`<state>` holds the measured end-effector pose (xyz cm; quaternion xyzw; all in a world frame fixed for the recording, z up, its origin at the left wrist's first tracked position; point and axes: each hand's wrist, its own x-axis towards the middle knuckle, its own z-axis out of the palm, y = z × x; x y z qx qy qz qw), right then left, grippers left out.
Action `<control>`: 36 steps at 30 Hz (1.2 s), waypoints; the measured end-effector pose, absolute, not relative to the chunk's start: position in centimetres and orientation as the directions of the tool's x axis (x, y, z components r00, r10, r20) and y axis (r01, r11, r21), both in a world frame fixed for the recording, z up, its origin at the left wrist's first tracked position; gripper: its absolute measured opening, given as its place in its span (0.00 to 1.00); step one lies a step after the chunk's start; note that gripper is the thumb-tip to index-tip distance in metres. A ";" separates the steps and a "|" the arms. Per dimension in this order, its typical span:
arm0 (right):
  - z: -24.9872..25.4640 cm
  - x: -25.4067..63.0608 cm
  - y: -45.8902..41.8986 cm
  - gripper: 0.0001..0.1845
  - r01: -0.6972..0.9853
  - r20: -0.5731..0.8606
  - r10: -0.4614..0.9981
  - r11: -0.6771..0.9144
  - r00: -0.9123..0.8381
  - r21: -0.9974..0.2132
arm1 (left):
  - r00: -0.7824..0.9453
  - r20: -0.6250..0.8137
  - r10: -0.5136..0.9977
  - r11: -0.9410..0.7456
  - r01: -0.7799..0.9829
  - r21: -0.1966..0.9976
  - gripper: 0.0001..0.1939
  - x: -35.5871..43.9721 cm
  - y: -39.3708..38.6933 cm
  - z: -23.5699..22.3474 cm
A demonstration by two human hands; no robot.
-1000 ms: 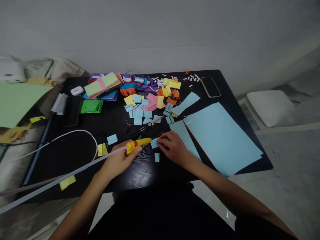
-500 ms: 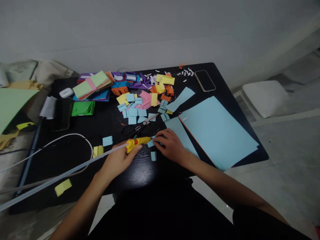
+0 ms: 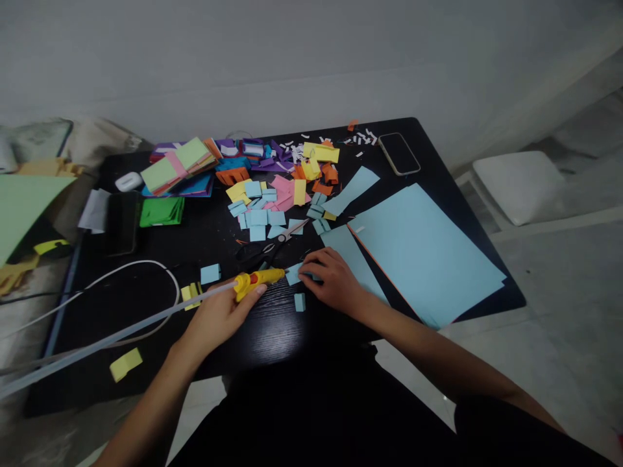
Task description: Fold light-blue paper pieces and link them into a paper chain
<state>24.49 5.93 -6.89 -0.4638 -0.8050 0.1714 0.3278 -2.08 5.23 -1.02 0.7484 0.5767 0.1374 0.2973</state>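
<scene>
My left hand (image 3: 224, 312) is closed round a yellow glue gun (image 3: 257, 279), with a long whitish glue stick (image 3: 131, 334) running out of its back end. The gun's nozzle points right, just short of a small light-blue paper piece (image 3: 293, 274). My right hand (image 3: 333, 280) has its fingers curled on that piece, pressing it at the tabletop; the fingertips partly cover it. Nearer me lies a small folded blue paper piece (image 3: 300, 302). Black-handled scissors (image 3: 282, 239) rest behind the glue gun, partly hidden by it.
Blue paper sheets (image 3: 428, 253) cover the right side of the black table (image 3: 160, 363). Blue, pink and yellow paper pieces (image 3: 267, 207) are heaped in the middle. A phone (image 3: 399, 154) lies at the back right. A white cable (image 3: 146, 262) loops on the left.
My left hand has drawn the glue gun back to the left, away from the blue paper piece. My right hand stays on that piece. The view has shifted a little.
</scene>
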 end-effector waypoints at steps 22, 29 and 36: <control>-6.2 25.0 6.4 0.09 0.529 0.350 0.863 0.502 -0.365 -0.685 | 0.421 -0.080 0.904 -0.275 0.713 0.646 0.22 -0.6 4.4 -1.0; -6.5 25.2 6.5 0.13 0.510 0.372 0.850 0.523 -0.374 -0.682 | 0.387 -0.125 0.914 -0.232 0.748 0.622 0.23 -1.9 3.9 -0.5; -5.9 25.5 6.6 0.13 0.525 0.313 0.863 0.493 -0.396 -0.694 | 0.374 -0.095 0.923 -0.210 0.694 0.689 0.15 -3.5 3.9 -0.6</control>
